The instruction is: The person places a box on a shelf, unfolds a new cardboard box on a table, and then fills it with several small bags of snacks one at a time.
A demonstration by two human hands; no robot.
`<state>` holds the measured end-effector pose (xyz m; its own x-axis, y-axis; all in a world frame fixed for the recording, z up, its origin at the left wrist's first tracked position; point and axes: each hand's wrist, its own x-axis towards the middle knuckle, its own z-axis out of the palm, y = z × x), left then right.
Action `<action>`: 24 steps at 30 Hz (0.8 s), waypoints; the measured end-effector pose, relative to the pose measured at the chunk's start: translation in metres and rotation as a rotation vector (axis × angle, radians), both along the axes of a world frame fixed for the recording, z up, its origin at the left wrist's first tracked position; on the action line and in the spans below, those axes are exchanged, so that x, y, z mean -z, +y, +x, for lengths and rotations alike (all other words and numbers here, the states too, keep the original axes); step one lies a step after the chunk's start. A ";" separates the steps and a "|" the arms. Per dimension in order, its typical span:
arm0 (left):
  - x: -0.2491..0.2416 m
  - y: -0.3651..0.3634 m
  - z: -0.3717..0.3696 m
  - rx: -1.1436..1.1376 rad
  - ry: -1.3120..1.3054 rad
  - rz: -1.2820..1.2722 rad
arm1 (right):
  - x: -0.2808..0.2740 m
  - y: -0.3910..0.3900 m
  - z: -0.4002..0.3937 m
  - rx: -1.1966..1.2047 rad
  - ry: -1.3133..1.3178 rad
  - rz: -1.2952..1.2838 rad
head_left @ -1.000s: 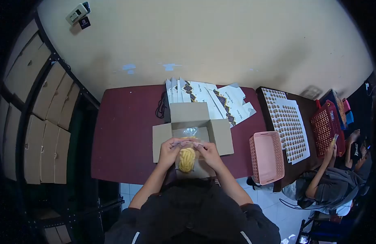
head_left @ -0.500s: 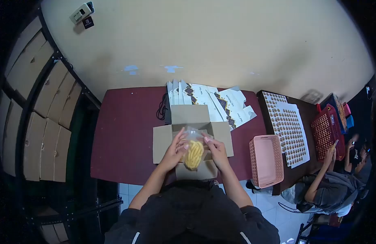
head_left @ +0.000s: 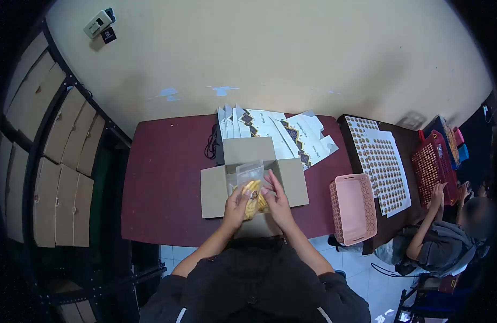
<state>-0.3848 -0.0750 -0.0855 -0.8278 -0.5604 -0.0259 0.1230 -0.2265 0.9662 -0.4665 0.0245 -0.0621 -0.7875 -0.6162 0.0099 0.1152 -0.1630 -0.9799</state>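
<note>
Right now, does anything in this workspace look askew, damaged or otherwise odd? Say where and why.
Two things, mildly. Irregular blue patches mark the pale wall, out of keeping with its colour. Behind the open box, the printed sheets lie fanned unevenly, the right-hand ones slanted rather than stacked square.

Head-worn camera, facing forward and down, hands [head_left: 280, 206] near, wall [head_left: 259, 54] beyond.

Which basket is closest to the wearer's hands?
The pale pink basket, nearest the right hand and left of the printed sheets; the red basket sits farther away, right of them.
</note>
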 end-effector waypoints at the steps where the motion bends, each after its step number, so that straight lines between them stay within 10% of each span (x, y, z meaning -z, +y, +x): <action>1: 0.002 0.000 0.001 0.028 0.017 0.092 | 0.012 -0.003 0.001 0.070 0.035 0.044; 12: 0.012 -0.012 0.001 0.169 0.014 0.213 | 0.019 0.008 -0.017 -0.217 -0.357 0.069; 24: 0.050 -0.029 -0.015 0.298 -0.289 -0.498 | 0.051 0.053 -0.086 0.371 -0.230 0.048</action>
